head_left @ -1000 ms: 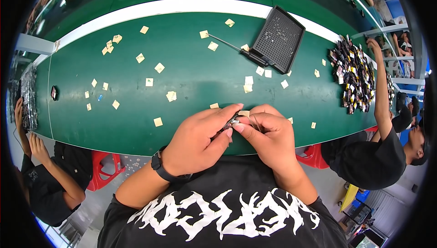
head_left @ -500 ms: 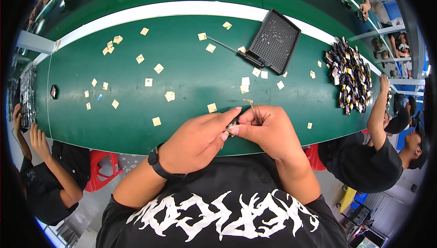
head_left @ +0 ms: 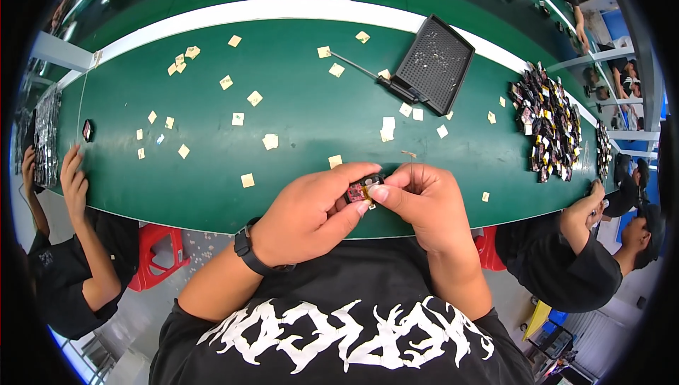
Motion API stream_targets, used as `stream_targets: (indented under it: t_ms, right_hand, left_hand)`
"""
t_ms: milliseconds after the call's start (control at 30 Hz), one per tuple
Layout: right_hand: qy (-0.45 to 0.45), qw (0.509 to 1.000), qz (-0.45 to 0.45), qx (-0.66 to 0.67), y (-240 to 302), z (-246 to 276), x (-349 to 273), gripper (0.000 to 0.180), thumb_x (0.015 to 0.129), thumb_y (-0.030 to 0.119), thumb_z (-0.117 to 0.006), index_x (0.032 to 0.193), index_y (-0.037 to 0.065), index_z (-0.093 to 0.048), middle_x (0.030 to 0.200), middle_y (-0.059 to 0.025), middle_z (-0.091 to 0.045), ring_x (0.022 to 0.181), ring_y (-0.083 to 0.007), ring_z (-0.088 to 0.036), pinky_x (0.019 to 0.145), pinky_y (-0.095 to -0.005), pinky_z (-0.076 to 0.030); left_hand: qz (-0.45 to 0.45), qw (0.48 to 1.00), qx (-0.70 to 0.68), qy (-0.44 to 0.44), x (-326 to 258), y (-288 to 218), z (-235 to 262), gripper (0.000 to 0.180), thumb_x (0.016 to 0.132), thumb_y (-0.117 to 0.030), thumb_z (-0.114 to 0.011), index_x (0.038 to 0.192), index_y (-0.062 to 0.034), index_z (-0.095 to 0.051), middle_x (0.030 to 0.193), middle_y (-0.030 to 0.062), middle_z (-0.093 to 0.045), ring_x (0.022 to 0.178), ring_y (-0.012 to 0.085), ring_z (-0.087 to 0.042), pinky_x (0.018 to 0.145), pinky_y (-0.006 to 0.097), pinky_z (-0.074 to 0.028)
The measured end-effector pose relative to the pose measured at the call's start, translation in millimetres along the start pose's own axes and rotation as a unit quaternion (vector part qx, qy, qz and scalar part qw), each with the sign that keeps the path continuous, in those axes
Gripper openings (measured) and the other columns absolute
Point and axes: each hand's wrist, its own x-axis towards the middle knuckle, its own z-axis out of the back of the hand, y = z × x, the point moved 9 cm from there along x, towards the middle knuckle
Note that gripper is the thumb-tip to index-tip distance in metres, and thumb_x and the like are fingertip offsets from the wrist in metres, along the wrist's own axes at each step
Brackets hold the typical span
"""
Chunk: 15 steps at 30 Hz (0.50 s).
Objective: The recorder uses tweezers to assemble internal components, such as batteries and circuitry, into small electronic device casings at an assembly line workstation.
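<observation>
Near the table's front edge my left hand (head_left: 308, 205) grips a small black electronic device (head_left: 358, 192), its reddish circuit board facing up. My right hand (head_left: 428, 201) presses its thumb on the device's right end. Thin metal tweezers (head_left: 413, 166) are tucked in the same hand, pointing away from me; a small tan scrap (head_left: 409, 154) shows at their tip. My fingers cover part of the device and most of the tweezers.
Many pale yellow paper squares (head_left: 254, 98) lie scattered over the green table (head_left: 212, 152). A screwdriver (head_left: 361, 67) rests against a black perforated tray (head_left: 433, 60). Black devices (head_left: 548, 127) are heaped at right; a single one (head_left: 88, 130) lies far left, near a co-worker's hand (head_left: 73, 176).
The device has turned so its reddish board now shows. My right hand has rotated, hiding more of the tweezers. The left co-worker's hand has risen toward the lone device; the right co-worker's arm has lowered.
</observation>
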Motion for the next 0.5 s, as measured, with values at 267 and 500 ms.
stream_targets:
  t_ms: [267,500]
  right_hand:
    - [0.038,0.999,-0.015,-0.024,0.4,-6.5,-3.9,0.017,0.085,0.004,-0.084,0.082,-0.003,-0.069,0.082,-0.0033,-0.068,0.076,-0.0084,-0.060,0.069,-0.0233,-0.048]
    - [0.062,0.996,0.036,-0.046,0.2,-6.3,-2.3,0.018,0.093,0.009,-0.080,0.086,-0.003,-0.068,0.079,-0.0015,-0.068,0.071,-0.0046,-0.057,0.061,-0.0211,-0.045]
  left_hand:
    - [-0.099,0.993,0.060,0.014,0.7,-13.0,4.2,0.037,0.095,-0.002,-0.064,0.132,-0.0009,-0.063,0.084,0.0087,-0.069,0.070,0.0179,-0.065,0.066,0.030,-0.051]
    - [-0.079,0.996,0.030,0.025,1.9,-12.3,2.9,0.035,0.097,-0.008,-0.062,0.132,-0.0008,-0.064,0.082,0.0077,-0.067,0.070,0.0169,-0.065,0.065,0.029,-0.051]
